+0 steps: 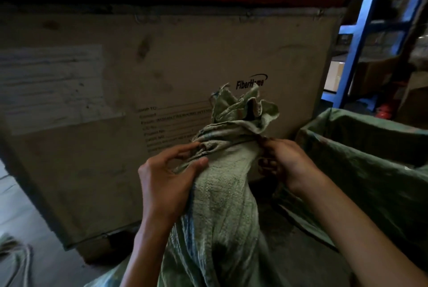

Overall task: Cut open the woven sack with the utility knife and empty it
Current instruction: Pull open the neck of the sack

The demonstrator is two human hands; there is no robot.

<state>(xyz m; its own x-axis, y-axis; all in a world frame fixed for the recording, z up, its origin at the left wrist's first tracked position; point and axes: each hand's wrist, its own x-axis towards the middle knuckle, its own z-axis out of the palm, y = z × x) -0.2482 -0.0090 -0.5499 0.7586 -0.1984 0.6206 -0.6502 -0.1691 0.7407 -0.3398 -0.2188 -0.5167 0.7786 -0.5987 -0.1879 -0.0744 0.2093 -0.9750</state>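
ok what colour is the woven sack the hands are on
Pale green woven sack, with faint blue stripes down its side; seen in the head view.

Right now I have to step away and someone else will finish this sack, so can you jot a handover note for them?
Left hand: gripping the woven sack just below its bunched, tied neck.
Right hand: closed at the right side of the neck; whether it holds anything cannot be seen.
The sack stands upright, full, before the FiberHome crate; an open green-lined bin is to its right.
Done: nothing cut yet.
Left: find the utility knife (not visible), cut the sack open, empty it.
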